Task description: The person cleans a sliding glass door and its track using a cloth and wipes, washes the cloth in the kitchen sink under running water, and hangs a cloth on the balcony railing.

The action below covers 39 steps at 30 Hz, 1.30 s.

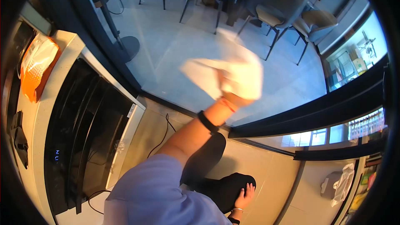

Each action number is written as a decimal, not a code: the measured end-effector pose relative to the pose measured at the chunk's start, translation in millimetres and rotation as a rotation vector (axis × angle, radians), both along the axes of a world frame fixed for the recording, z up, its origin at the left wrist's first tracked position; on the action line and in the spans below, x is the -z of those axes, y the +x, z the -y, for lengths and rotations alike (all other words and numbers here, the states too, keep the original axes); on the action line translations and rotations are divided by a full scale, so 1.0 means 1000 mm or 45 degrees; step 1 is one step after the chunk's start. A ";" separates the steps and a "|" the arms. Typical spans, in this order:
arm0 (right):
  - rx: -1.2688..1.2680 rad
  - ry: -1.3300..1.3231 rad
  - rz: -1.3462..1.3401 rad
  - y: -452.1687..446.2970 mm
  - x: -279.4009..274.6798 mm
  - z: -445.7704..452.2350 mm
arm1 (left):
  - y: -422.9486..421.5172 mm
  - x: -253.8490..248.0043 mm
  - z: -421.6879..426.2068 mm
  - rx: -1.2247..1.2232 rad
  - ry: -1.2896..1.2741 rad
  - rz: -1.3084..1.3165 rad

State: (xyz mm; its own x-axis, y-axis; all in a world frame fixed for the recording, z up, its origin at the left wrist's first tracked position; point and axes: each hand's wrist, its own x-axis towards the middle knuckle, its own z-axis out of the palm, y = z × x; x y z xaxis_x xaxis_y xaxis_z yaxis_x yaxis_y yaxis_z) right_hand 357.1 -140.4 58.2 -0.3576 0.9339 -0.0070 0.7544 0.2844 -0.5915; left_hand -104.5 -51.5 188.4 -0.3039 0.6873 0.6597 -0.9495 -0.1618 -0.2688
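Gripping a white cloth [248,73], the L hand [227,88] reaches fwd on an outstretched arm. Its fingers look clamped on the fabric, tho motion blur & folds hide most of them. Cloth is up ahead of the knees, in line w/ the pale floor [175,50] seen past the dark door frame [266,127]; can't tell if it touches any glass. R hand [246,196] rests on a knee [239,180] in dark trousers, fingers slightly apart.

To the L, a black appliance [89,129] w/ blue display digits sits in a pale cabinet; an orange & white packet [39,66] lies on the surface above. In bkgd, dark chairs [277,0]. Far R, a grey box [328,184] beside crumpled plastic [343,184].
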 end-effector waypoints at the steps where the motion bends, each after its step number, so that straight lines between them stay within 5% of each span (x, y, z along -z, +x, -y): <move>1: -0.025 0.012 0.008 -0.003 -0.001 0.002 | 0.028 0.007 -0.017 0.182 -0.033 -0.070; 2: -0.018 -0.003 -0.001 -0.005 -0.002 0.003 | 0.054 0.016 -0.031 0.128 -0.193 -0.195; 4: -0.003 -0.015 -0.005 -0.011 -0.006 0.003 | 0.097 0.037 -0.047 -0.607 -0.905 -0.944; 6: -0.004 -0.040 -0.007 -0.007 -0.007 0.008 | 0.099 0.029 -0.030 -1.275 -0.788 -1.905; 7: -0.007 -0.039 -0.027 -0.005 -0.004 0.005 | 0.088 0.021 -0.012 -1.183 -0.811 -2.315; 9: -0.018 -0.047 -0.044 -0.002 -0.004 0.004 | 0.083 0.041 0.004 -1.150 -1.089 -2.513; 13: -0.048 -0.085 -0.044 0.002 -0.001 -0.004 | 0.012 0.077 0.053 -1.619 -1.236 -2.425; 15: 0.003 -0.081 -0.056 0.003 0.001 -0.008 | -0.053 0.061 0.096 -1.459 -1.478 -2.677; 16: 0.009 -0.096 -0.073 0.005 0.002 -0.008 | -0.088 0.067 0.127 -2.085 -1.150 -2.773; 17: -0.010 -0.107 -0.074 0.007 0.003 -0.009 | -0.122 0.073 0.158 -3.036 -0.884 -2.750; 18: -0.033 -0.090 -0.048 0.010 0.004 -0.011 | -0.157 0.079 0.188 -3.898 -0.804 -2.345; 19: -0.051 -0.071 -0.016 0.014 0.003 -0.012 | -0.179 0.095 0.210 -4.175 -1.230 -2.037; 20: -0.079 -0.068 0.006 0.017 0.003 -0.013 | -0.189 0.089 0.230 -4.076 -1.578 -1.946; 22: -0.077 -0.074 0.025 0.014 0.000 -0.012 | -0.205 0.073 0.250 -3.613 -2.193 -1.187; 23: -0.064 -0.081 0.039 0.013 -0.002 -0.010 | -0.215 0.078 0.252 -3.325 -2.259 -0.566; 25: -0.072 -0.066 0.052 0.016 -0.002 -0.010 | -0.224 0.108 0.258 -2.724 -2.493 0.051; 31: -0.023 -0.081 0.051 0.009 -0.010 0.000 | -0.199 0.163 0.228 -1.954 -2.305 0.593; 32: -0.036 -0.068 0.050 0.007 -0.010 0.002 | -0.188 0.170 0.210 -2.015 -2.180 0.640; 33: -0.023 -0.066 0.054 0.004 -0.013 0.003 | -0.162 0.155 0.189 -1.941 -2.106 0.532; 36: -0.078 -0.042 0.082 -0.009 -0.018 0.006 | -0.091 0.177 0.079 -2.984 -2.181 -0.117; 39: -0.067 -0.046 0.077 -0.008 -0.017 0.008 | -0.008 0.155 0.014 -3.148 -2.004 -1.119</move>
State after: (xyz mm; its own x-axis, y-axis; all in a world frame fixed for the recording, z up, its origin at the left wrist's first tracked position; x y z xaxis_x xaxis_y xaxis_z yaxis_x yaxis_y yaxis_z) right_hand 349.1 -148.2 74.9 -0.4038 0.9127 -0.0633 0.7738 0.3038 -0.5559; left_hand -112.2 -65.1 33.8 -0.6376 -0.1690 0.7516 0.7199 0.2165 0.6595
